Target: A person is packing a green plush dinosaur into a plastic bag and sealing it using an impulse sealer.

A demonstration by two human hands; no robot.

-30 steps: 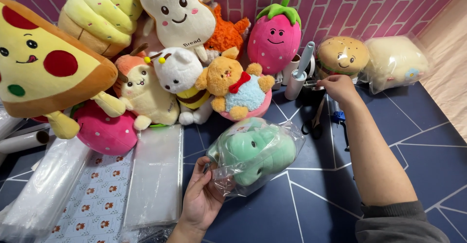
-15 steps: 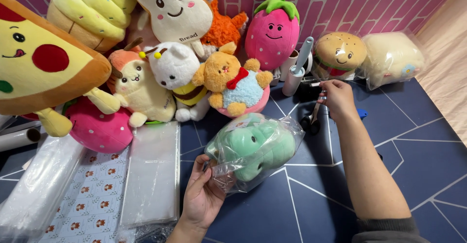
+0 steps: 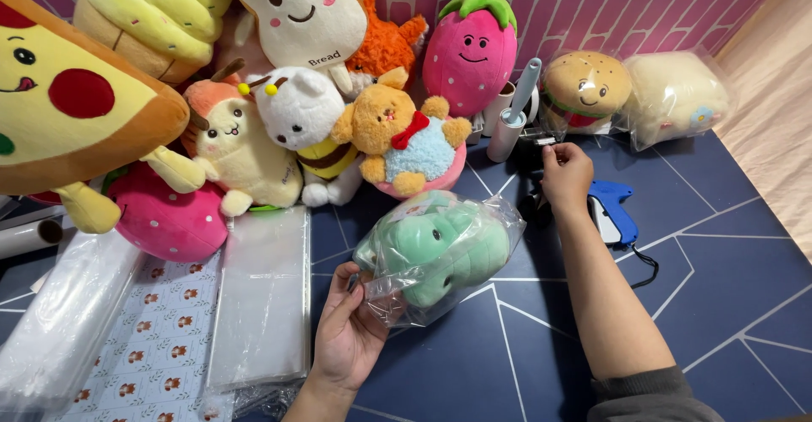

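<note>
The left hand [image 3: 351, 337] pinches the open mouth of the clear plastic bag [image 3: 474, 244] holding the green plush toy [image 3: 427, 244], which lies on the dark blue mat [image 3: 719, 304]. The right hand [image 3: 565, 177], beside the blue tagging gun [image 3: 611, 211], grips a small black tool. Bagging appears mid-step; closing the mouth would need steady tension.

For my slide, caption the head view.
Left hand pinches a bagged green plush; right hand holds a small dark tool near a blue tagging gun.

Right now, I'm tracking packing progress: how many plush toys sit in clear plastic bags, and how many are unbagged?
Plush toys in clear plastic bags: 3 (green round plush, brown burger plush, cream cushion plush)
Unbagged plush toys: 9
Total: 12
</note>
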